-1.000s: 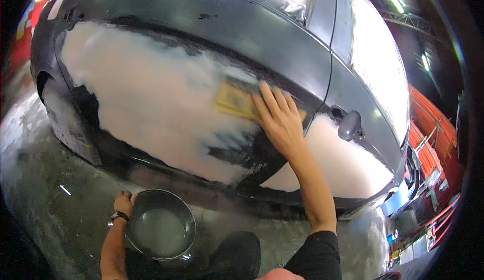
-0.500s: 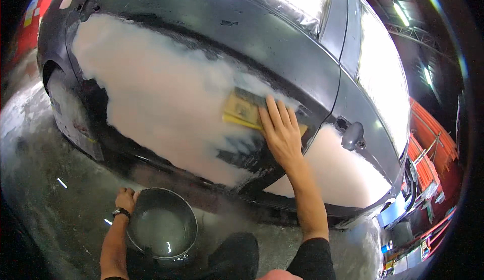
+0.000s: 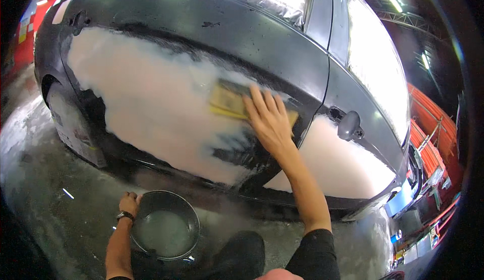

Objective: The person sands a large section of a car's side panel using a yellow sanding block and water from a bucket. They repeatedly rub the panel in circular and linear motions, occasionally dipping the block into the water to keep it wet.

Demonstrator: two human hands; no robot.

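Note:
My right hand point(image 3: 267, 121) lies over a yellowish sheet of sandpaper point(image 3: 227, 99), dark along its top edge, and presses it flat on the car door point(image 3: 201, 8). The sheet is slightly blurred, and part of it is hidden under my fingers. Below and around it spreads a big pale pink patch of filler point(image 3: 136, 86) with smeared, whitish wet edges. Down at the left, my left hand point(image 3: 129, 204) has its fingers closed at the rim of a dark round bucket point(image 3: 195, 212). Cloudy water point(image 3: 164, 232) stands inside the bucket.
A second filler patch point(image 3: 330, 164) covers the neighbouring door panel, below a dark door handle point(image 3: 349, 126). Covered windows point(image 3: 375, 73) run above. The wheel point(image 3: 70, 116) is wrapped over. Orange-red panels point(image 3: 428, 144) stand at the right, and the concrete floor point(image 3: 35, 179) looks wet.
My right hand and the sandpaper stay on nearly the same spot of the door, with little visible shift. The whole view has tilted slightly. My left hand remains at the bucket.

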